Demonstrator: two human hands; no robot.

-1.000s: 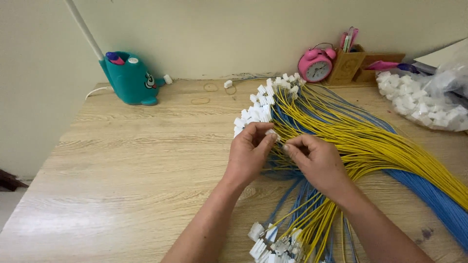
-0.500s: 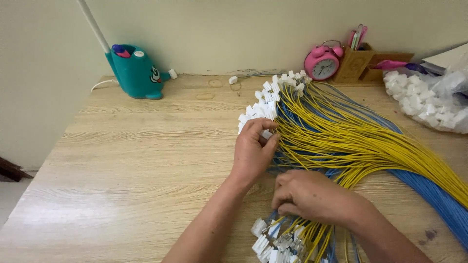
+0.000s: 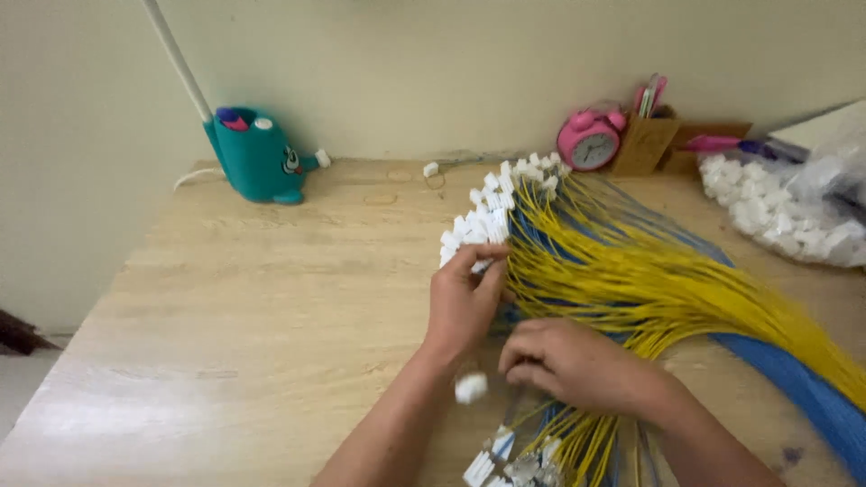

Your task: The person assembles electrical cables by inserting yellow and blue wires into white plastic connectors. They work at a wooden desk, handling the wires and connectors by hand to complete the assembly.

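Centre of the frame, the left hand [image 3: 465,302] pinches a white connector [image 3: 481,265] at the edge of the yellow and blue wire bundle [image 3: 631,271] fanned across the wooden table [image 3: 253,316]. Just below, the right hand [image 3: 568,361] presses curled fingers onto the wires; whether its grip encloses one cannot be told. A pink alarm clock [image 3: 588,142] stands upper right, a teal holder [image 3: 257,158] upper left.
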